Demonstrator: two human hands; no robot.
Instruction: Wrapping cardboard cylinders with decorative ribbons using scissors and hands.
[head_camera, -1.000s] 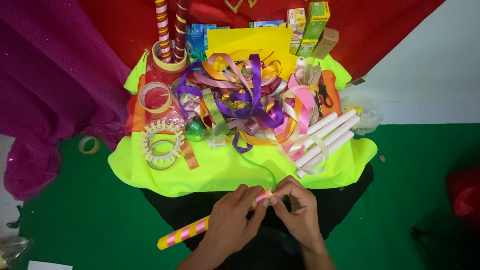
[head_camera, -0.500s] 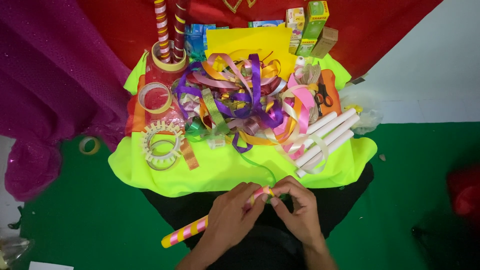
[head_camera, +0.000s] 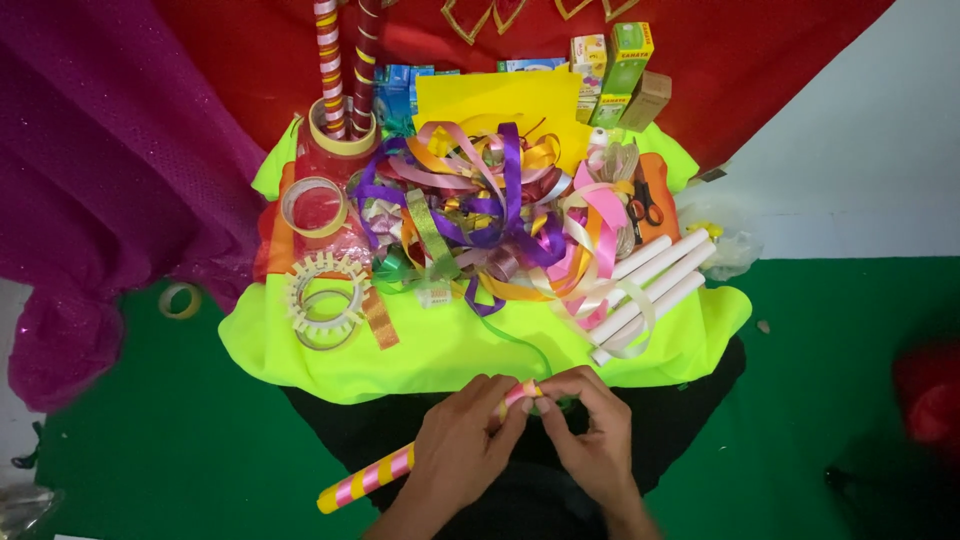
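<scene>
Green floor (head_camera: 840, 330), white wall (head_camera: 850, 150), red drape (head_camera: 760, 60), magenta cloth (head_camera: 110, 150).

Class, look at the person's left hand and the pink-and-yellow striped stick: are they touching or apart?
Touching. The head view shows the left hand wrapped around the striped stick, whose lower end sticks out below the palm, while the right hand pinches its upper tip.

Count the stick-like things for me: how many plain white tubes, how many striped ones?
Plain white tubes, lying on the yellow-green cloth: 4
Striped sticks standing in the jar at the back: 2
Pink-and-yellow striped stick held by the left hand and right hand: 1
Total: 7
</scene>
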